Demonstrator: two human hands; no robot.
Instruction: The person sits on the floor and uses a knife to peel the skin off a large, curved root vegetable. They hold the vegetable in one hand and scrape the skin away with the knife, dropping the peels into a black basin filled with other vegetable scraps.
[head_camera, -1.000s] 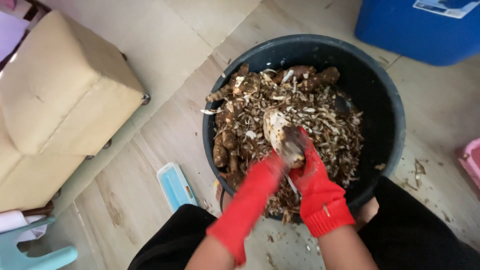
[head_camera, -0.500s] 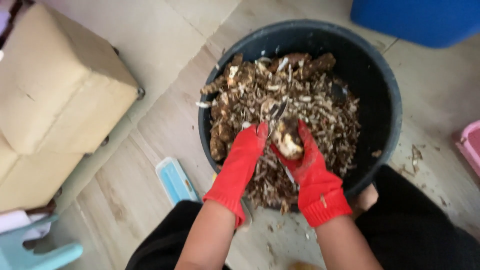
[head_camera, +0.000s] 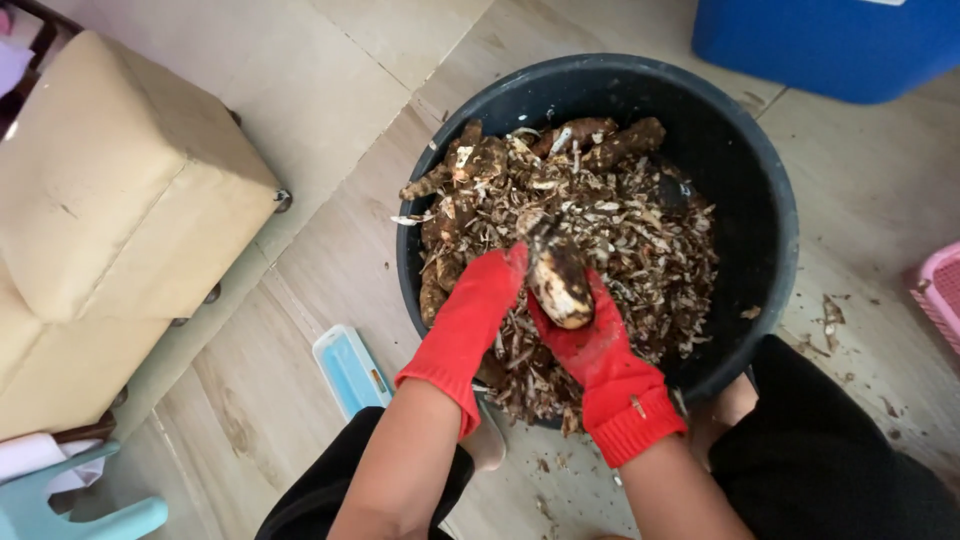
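A big black tub (head_camera: 770, 200) on the floor holds brown roots and a heap of peelings (head_camera: 620, 230). Both my hands wear red gloves and reach in over its near rim. My right hand (head_camera: 600, 360) grips a brown-skinned root (head_camera: 560, 285) from below, its pale cut end facing me. My left hand (head_camera: 475, 315) is closed with its fingertips against the root's upper left side. A thin dark blade that looks like a small knife (head_camera: 532, 228) sticks out past those fingers. My dark-trousered knees flank the tub.
A beige padded stool (head_camera: 120, 200) stands at the left. A blue container (head_camera: 830, 40) is at the top right, a pink basket (head_camera: 940, 290) at the right edge. A flat light-blue item (head_camera: 350, 370) lies by my left knee. Peel scraps (head_camera: 830, 310) dot the floor.
The root has turned in my right hand, from its pale peeled face up to its brown skin up. My left hand moved from the root's near end to its upper left side.
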